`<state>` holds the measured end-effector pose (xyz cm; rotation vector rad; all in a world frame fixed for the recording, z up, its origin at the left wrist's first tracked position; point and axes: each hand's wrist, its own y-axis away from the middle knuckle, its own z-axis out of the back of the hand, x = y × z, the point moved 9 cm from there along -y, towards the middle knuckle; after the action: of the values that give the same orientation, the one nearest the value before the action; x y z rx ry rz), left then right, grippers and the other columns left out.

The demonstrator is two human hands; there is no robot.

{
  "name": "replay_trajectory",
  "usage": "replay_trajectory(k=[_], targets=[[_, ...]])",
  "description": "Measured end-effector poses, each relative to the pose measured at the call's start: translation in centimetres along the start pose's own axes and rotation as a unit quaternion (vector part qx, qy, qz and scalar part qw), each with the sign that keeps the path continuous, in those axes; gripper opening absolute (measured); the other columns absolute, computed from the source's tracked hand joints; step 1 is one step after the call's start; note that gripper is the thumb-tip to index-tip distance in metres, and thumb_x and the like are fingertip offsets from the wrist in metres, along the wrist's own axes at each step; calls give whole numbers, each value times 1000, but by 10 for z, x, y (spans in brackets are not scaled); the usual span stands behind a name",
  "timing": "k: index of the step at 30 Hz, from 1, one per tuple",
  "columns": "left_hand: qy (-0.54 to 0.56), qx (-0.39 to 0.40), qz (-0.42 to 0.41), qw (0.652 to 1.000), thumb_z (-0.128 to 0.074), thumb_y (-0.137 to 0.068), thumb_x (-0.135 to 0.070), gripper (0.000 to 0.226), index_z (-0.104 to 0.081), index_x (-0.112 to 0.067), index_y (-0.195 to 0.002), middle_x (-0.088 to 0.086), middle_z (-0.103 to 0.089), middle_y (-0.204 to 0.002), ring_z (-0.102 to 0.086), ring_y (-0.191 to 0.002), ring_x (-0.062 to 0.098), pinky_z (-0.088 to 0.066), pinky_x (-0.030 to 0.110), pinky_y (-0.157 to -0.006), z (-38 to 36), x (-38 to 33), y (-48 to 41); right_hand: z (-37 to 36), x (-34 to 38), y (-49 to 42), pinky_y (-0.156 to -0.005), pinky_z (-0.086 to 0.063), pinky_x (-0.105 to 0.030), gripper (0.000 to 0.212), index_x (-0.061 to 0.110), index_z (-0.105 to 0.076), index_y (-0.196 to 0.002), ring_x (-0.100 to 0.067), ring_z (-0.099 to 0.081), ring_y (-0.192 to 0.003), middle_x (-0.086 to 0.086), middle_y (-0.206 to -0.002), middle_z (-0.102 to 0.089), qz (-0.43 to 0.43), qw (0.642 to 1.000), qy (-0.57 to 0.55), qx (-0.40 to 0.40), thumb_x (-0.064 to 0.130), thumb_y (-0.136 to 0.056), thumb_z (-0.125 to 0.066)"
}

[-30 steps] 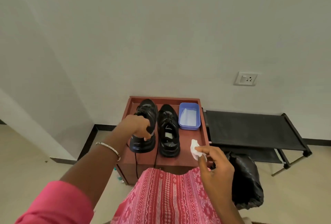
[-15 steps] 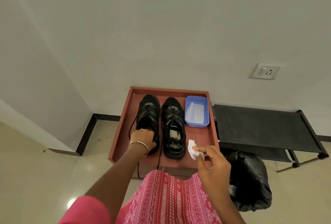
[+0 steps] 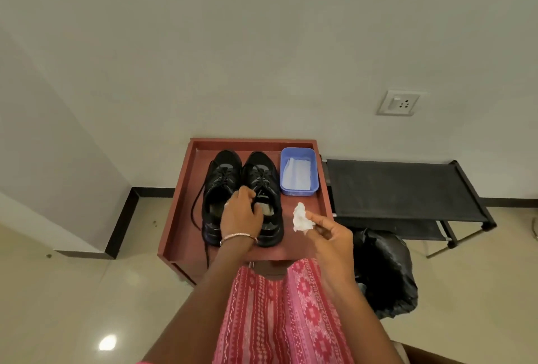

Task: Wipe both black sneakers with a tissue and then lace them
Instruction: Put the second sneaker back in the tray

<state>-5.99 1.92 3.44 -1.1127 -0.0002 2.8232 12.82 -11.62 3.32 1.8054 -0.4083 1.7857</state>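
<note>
a: where do the sneakers stand?
b: both on the reddish worktop (image 3: 180,218), toes to the wall. the inner sneaker (image 3: 263,171) sits just beside the blue tub (image 3: 298,150). the outer sneaker (image 3: 224,183) touches it on the side away from the tub. the tissue (image 3: 300,218) is off the shoes, in the air in front of the tub.
a: what could go wrong from here?
b: the outer sneaker's lace (image 3: 197,203) lies loose, and one end hangs over the worktop's front edge. if that shoe is lifted carelessly, i think the lace may snag or drag. the shoes touch, so pulling one up could tip the other or nudge the tub. the tissue is a small crumpled wad, and hard rubbing would likely shred it.
a: and the hands?
b: the left hand (image 3: 241,215) has its fingers curled round the collar of the inner sneaker, thumb toward the opening. the right hand (image 3: 332,235) pinches the tissue between thumb and fingertips, the other fingers loosely bent, touching no shoe.
a: anything beyond?
b: past the tub, a black rack (image 3: 401,186). in front of that, a black bag (image 3: 384,273) on the floor.
</note>
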Motion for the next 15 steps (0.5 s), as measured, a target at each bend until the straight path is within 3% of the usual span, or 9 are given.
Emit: replay_trajectory(k=[2, 4, 6, 9, 12, 15], targets=[[151, 29, 47, 987, -61, -93, -16, 8, -65, -16, -100, 4, -69, -93, -66, -84, 22, -56, 37, -77, -24, -16, 22, 13, -3, -2, -92, -57, -36, 38, 18, -77, -109, -14, -72, -99, 1, -103, -77, -23, 999, -36, -7, -8, -81, -73], [311, 98, 105, 940, -61, -96, -13, 7, -67, -15, -93, 7, -70, -89, -67, -76, 18, -59, 33, -71, -61, -36, 45, 32, -6, -2, -88, -58, -39, 34, 17, -77, -107, -18, -73, -96, -1, -98, -78, -36, 998, -39, -32, -3, -80, -77], [402, 174, 141, 888, -58, -98, -8, 13, -67, -12, -89, 10, -68, -84, -66, -70, 15, -58, 24, -63, -95, -60, 64, 58, -17, -4, -85, -59, -43, 27, 19, -77, -104, -23, -74, -90, -3, -92, -78, -46, 996, -29, -66, 6, -81, -79], [406, 250, 154, 866, -55, -100, -5, 20, -67, -14, -85, 5, -68, -76, -65, -57, 7, -57, 19, -57, -138, -88, 82, 103, -33, -7, -78, -61, -43, 15, 17, -78, -98, -25, -74, -84, -4, -87, -77, -42, 990, -2, -132, 19, -83, -80], [367, 290, 154, 870, -52, -100, -4, 19, -67, -10, -90, 5, -66, -75, -62, -54, 5, -53, 14, -55, -178, -101, 92, 152, -55, -12, -70, -61, -36, 5, 13, -75, -91, -24, -74, -79, -6, -84, -76, -58, 971, 9, -230, 13, -86, -77], [339, 313, 150, 874, -52, -100, -3, 18, -65, -9, -89, 6, -65, -76, -61, -57, 9, -52, 14, -53, -211, -110, 94, 189, -91, -17, -70, -62, -42, 17, 25, -69, -80, -21, -72, -73, -2, -79, -73, -118, 938, 55, -320, 13, -81, -80]])
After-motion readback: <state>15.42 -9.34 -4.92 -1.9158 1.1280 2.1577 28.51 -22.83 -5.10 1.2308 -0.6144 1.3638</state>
